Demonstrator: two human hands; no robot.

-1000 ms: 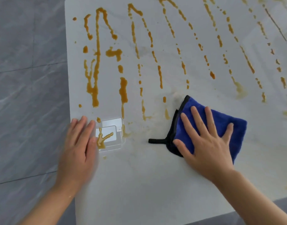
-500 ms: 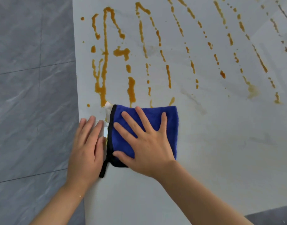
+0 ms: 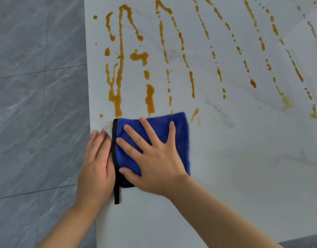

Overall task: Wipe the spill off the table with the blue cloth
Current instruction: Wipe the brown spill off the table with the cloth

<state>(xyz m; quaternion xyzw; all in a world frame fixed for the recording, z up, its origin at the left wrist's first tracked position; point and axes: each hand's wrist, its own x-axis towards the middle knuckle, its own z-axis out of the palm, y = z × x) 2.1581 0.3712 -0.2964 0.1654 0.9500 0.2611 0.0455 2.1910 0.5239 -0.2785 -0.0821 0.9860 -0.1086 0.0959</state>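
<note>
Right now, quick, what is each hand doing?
Left hand: open, flat at the white table edge, holding nothing.
Right hand: open, fingers spread, pressing the folded blue microfibre cloth flat.

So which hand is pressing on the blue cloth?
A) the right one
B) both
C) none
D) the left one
A: the right hand lies flat with fingers spread on the cloth, while the left hand rests on the table beside its black edge.

Blue cloth [image 3: 173, 133] with black edging at left desk edge. Orange-brown spill [image 3: 118, 68] in streaks across white, faintly veined desk [image 3: 243, 176]. Grey marbled floor [image 3: 37, 104].
</note>
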